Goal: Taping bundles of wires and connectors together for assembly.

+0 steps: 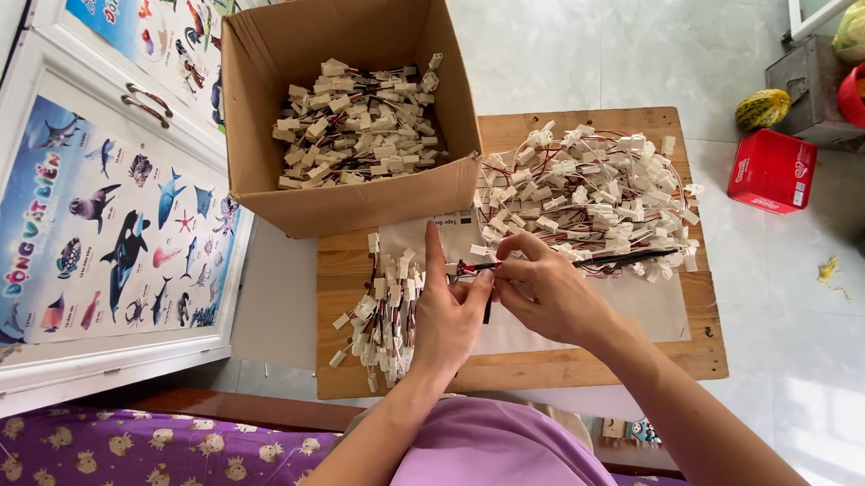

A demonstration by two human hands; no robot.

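Cardboard box (354, 193) of finished connector leads sits at your upper left, and a small heap of white-plug leads (382, 312) lies on the wooden table (590, 362) just left of your left hand (449, 314). That hand pinches one end of a red-and-black wire lead (567, 263), index finger raised. Your right hand (544, 287), closed on the same lead, touches the left. The lead's long axis runs rightward, toward the big tangled pile (584, 195).

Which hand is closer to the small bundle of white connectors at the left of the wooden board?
Left. The left hand lies right beside the small bundle, almost touching it; the right hand is farther right, past the left hand.
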